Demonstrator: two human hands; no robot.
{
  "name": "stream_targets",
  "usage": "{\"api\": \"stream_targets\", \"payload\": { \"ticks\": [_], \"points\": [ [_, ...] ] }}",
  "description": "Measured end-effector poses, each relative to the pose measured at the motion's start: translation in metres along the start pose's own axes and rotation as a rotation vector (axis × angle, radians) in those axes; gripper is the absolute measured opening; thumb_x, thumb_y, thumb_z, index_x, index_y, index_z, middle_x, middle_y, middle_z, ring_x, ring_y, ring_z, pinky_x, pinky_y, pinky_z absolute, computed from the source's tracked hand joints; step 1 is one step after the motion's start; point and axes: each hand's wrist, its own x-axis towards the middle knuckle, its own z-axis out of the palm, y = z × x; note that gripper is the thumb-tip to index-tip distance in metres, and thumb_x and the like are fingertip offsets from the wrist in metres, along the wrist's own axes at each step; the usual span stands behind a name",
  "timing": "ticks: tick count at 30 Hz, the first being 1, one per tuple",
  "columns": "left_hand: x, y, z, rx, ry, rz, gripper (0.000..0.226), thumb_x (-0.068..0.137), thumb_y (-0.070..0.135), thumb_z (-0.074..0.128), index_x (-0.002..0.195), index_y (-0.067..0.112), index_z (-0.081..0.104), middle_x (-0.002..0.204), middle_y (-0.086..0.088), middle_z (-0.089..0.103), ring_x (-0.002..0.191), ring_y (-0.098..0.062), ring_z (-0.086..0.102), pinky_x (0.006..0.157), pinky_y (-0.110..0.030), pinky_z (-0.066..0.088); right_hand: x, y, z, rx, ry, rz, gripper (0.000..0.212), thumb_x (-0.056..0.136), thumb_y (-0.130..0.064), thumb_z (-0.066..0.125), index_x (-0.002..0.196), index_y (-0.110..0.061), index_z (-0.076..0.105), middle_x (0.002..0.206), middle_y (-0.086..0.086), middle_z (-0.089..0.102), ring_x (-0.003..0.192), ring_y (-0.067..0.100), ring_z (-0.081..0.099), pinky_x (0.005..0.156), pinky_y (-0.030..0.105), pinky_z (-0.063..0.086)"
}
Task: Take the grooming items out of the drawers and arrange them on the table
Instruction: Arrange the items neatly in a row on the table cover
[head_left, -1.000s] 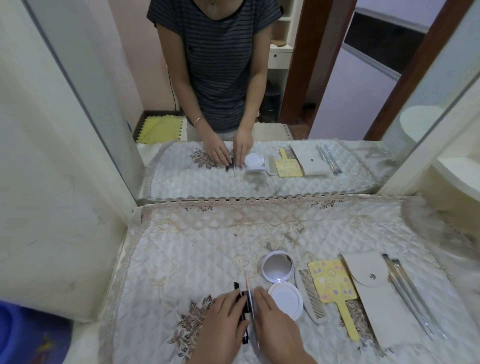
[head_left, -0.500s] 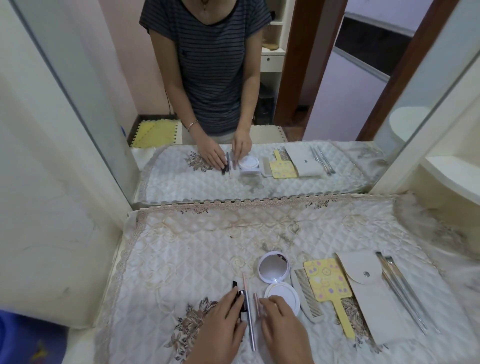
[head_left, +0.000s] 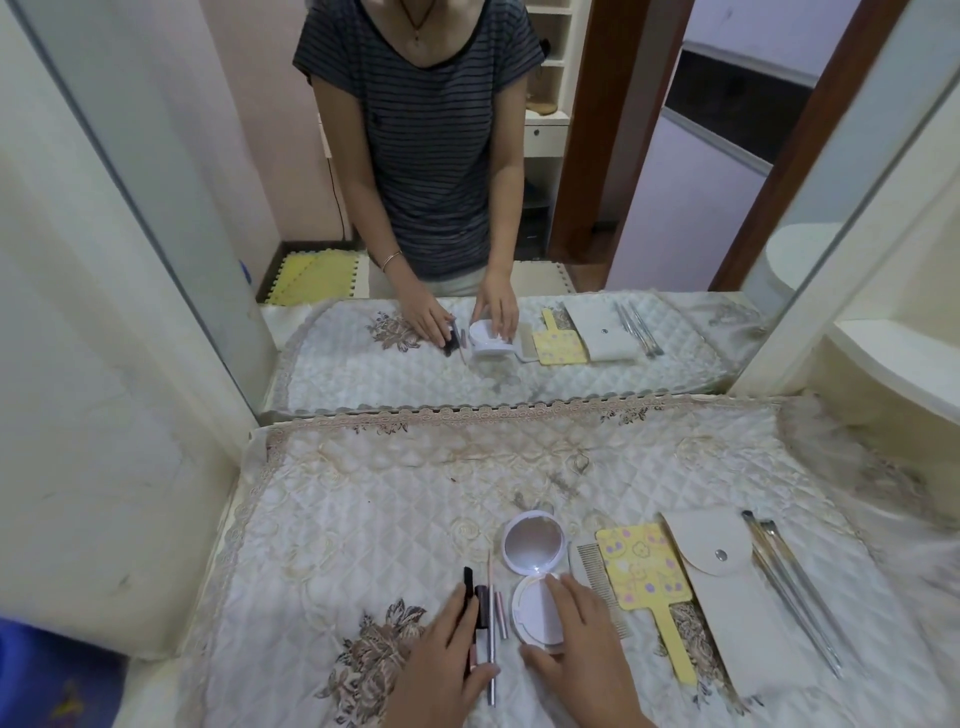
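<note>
From my left hand (head_left: 441, 670), whose flat, open grip presses on the small sticks and tubes (head_left: 488, 618) lying on the quilted surface (head_left: 363, 519), I read most of the job as done. Just right of it, my right hand (head_left: 576, 639) rests spread on the open white compact (head_left: 535, 577), clasping nothing. Further right lie the comb (head_left: 597, 577), yellow hand mirror (head_left: 644, 569), pouch (head_left: 727, 587) and metal tools (head_left: 789, 587); only straightening seems left, though no drawers are visible.
</note>
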Motion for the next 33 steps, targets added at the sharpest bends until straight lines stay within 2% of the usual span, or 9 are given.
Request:
{"api": "stream_targets", "payload": {
  "ticks": [7, 9, 12, 16, 20, 23, 25, 29, 33],
  "points": [
    [0.002, 0.012, -0.005, -0.110, 0.017, -0.056, 0.061, 0.092, 0.058, 0.019, 0.120, 0.014, 0.050, 0.155, 0.013, 0.014, 0.095, -0.001, 0.059, 0.074, -0.010, 0.045, -0.006, 0.018, -0.001, 0.002, 0.035, 0.034, 0.068, 0.075, -0.070, 0.036, 0.110, -0.018, 0.064, 0.109, 0.000, 0.070, 0.105, 0.009, 0.046, 0.082, 0.024, 0.048],
    [0.001, 0.017, -0.007, -0.138, 0.064, -0.091, 0.056, 0.093, 0.055, 0.021, 0.120, 0.016, 0.049, 0.140, 0.005, 0.036, 0.101, -0.006, 0.051, 0.083, -0.016, 0.042, -0.008, 0.028, -0.007, 0.035, 0.117, 0.076, 0.071, 0.087, -0.064, 0.018, 0.106, -0.015, 0.066, 0.107, 0.006, 0.070, 0.103, 0.014, 0.052, 0.083, 0.027, 0.044],
    [0.001, 0.023, -0.004, -0.164, 0.169, -0.179, 0.041, 0.094, 0.048, 0.024, 0.114, 0.022, 0.048, 0.114, 0.003, 0.045, 0.093, -0.011, 0.048, 0.081, -0.021, 0.040, -0.013, 0.047, -0.015, 0.036, 0.207, 0.144, 0.046, 0.087, -0.047, 0.030, 0.112, -0.018, 0.056, 0.117, 0.008, 0.062, 0.108, 0.020, 0.046, 0.097, 0.033, 0.039],
    [-0.002, 0.033, 0.001, -0.179, 0.212, -0.281, 0.034, 0.075, 0.031, 0.041, 0.108, 0.026, 0.049, 0.104, 0.009, 0.044, 0.089, -0.009, 0.048, 0.080, -0.017, 0.039, -0.017, 0.063, -0.020, 0.051, 0.187, 0.215, 0.038, 0.088, -0.044, 0.026, 0.111, -0.021, 0.046, 0.113, 0.014, 0.068, 0.117, 0.023, 0.037, 0.112, 0.016, -0.002],
    [0.002, 0.042, 0.001, -0.161, 0.239, -0.307, 0.035, 0.072, 0.034, 0.042, 0.106, 0.025, 0.049, 0.103, 0.009, 0.044, 0.090, -0.012, 0.045, 0.081, -0.017, 0.037, -0.022, 0.078, -0.012, 0.100, 0.159, 0.129, 0.065, 0.093, -0.052, 0.008, 0.109, -0.013, 0.058, 0.115, 0.014, 0.066, 0.143, 0.001, -0.001, 0.112, 0.011, -0.004],
    [0.005, 0.050, 0.002, -0.184, 0.238, -0.366, 0.035, 0.071, 0.035, 0.043, 0.104, 0.027, 0.051, 0.102, 0.011, 0.044, 0.090, -0.011, 0.046, 0.078, -0.014, 0.037, -0.019, 0.085, -0.015, 0.074, 0.101, 0.128, 0.064, 0.093, -0.052, 0.005, 0.110, -0.017, 0.056, 0.108, 0.013, 0.071, 0.131, 0.012, 0.029, 0.112, 0.011, -0.005],
    [0.005, 0.052, 0.007, -0.192, 0.224, -0.394, 0.035, 0.071, 0.035, 0.044, 0.103, 0.026, 0.055, 0.101, 0.012, 0.045, 0.088, -0.012, 0.048, 0.075, -0.014, 0.037, -0.018, 0.088, -0.017, 0.027, 0.106, 0.111, 0.068, 0.093, -0.052, 0.004, 0.107, -0.019, 0.062, 0.106, 0.011, 0.072, 0.112, 0.019, 0.041, 0.111, 0.020, 0.011],
    [0.006, 0.049, 0.014, -0.265, 0.241, -0.415, 0.037, 0.072, 0.036, 0.044, 0.103, 0.022, 0.057, 0.102, 0.012, 0.046, 0.088, -0.011, 0.051, 0.075, -0.016, 0.038, -0.018, 0.096, -0.025, 0.000, 0.174, 0.129, 0.078, 0.093, -0.052, 0.005, 0.093, -0.015, 0.074, 0.105, 0.010, 0.073, 0.108, 0.016, 0.043, 0.083, 0.033, 0.032],
    [0.006, 0.049, 0.016, -0.298, 0.259, -0.420, 0.039, 0.072, 0.038, 0.043, 0.104, 0.020, 0.057, 0.103, 0.011, 0.045, 0.090, -0.010, 0.049, 0.079, -0.016, 0.036, -0.014, 0.114, -0.047, 0.036, 0.135, 0.329, 0.049, 0.082, -0.042, 0.032, 0.112, -0.019, 0.064, 0.123, 0.010, 0.064, 0.119, 0.020, 0.038, 0.094, 0.037, 0.027]
  ]
}}
